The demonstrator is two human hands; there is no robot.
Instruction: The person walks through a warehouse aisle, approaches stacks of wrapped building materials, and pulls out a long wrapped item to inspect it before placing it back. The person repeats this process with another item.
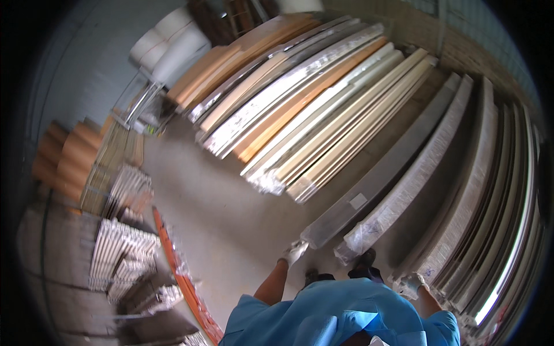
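My left hand [295,252], in a white glove, is at the near end of a long grey bundle [369,196] with a small pale label on top. Its fingers close on the bundle's corner. My right hand [413,285], also gloved, is low on the right beside the near end of a plastic-wrapped long bundle [456,225]; its fingers are blurred, and I cannot tell whether it grips. Between my hands lies another long bundle [398,199] in clear film, its crumpled end close to my shoes [365,260].
Rows of long brown, silver and cream packs [311,109] lie across the floor ahead. More long profiles [508,207] line the right. Stacked pale profiles [121,254] and an orange beam [184,282] stand left. White rolls [170,46] are at the back left.
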